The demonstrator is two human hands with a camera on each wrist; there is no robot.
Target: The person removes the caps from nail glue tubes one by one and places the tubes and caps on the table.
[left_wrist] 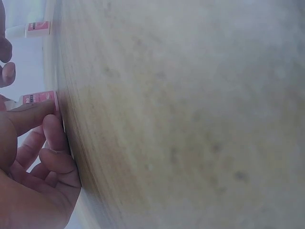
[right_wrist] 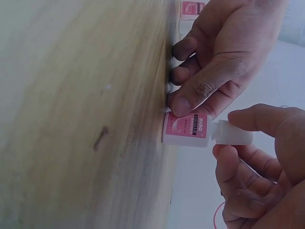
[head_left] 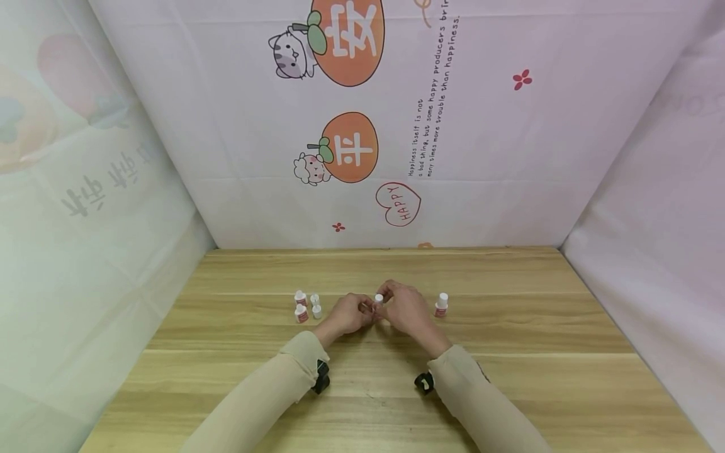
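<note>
A small white bottle (right_wrist: 188,137) with a pink label stands upright on the table between the two hands. My left hand (head_left: 351,313) holds its body low down, the thumb (right_wrist: 182,106) lying against the label. At the top, my right hand (head_left: 406,308) pinches the white cap (right_wrist: 236,134) between thumb and fingers. The cap sits over the bottle's narrow neck. In the left wrist view the left fingers partly cover the bottle's label (left_wrist: 38,98).
Right of the hands stands another capped bottle (head_left: 442,306). Left of them are two labelled bottles, one behind (head_left: 301,298) and one in front (head_left: 301,314), beside two small white pieces (head_left: 316,311). A wooden table (head_left: 362,402) meets a printed cloth wall (head_left: 481,157) at the back.
</note>
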